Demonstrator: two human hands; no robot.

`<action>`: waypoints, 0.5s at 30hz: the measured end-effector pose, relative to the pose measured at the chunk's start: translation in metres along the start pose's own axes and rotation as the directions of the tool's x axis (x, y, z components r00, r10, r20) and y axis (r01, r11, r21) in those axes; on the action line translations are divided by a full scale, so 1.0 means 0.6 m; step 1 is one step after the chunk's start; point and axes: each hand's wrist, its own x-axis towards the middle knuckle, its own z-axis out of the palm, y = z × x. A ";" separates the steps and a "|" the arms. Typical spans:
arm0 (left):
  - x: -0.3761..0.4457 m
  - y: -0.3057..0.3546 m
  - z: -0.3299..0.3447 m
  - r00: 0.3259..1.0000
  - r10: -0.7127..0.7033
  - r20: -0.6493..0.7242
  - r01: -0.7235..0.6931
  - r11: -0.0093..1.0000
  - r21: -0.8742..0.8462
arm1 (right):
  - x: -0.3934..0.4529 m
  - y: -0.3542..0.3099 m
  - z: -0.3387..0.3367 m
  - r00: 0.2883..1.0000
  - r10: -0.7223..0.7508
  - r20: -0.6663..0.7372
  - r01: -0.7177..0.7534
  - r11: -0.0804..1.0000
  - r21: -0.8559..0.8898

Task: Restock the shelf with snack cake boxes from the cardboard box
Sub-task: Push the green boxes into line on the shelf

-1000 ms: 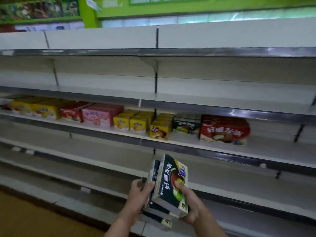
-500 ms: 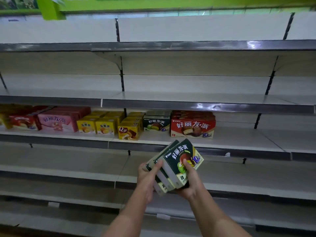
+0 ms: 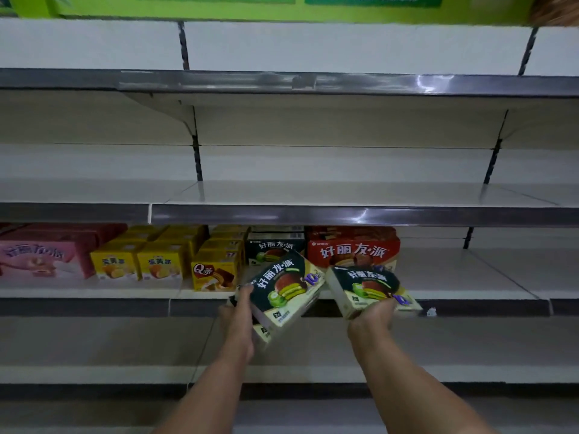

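The right hand [image 3: 371, 319] grips one dark green snack cake box [image 3: 369, 288] just before the shelf's front edge [image 3: 470, 296], nearest the bare stretch beside the red boxes [image 3: 352, 247], while the left hand [image 3: 239, 311] holds a tilted stack of green boxes [image 3: 283, 288].

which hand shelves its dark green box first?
Likely right. The right hand holds one dark green box apart, raised at the shelf edge. The left hand grips a stack.
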 end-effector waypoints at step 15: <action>0.122 0.039 0.033 0.989 -0.033 0.141 0.014 0.991 0.133 | 0.147 -0.003 0.041 0.893 -0.267 -0.362 -0.055 0.734 -0.677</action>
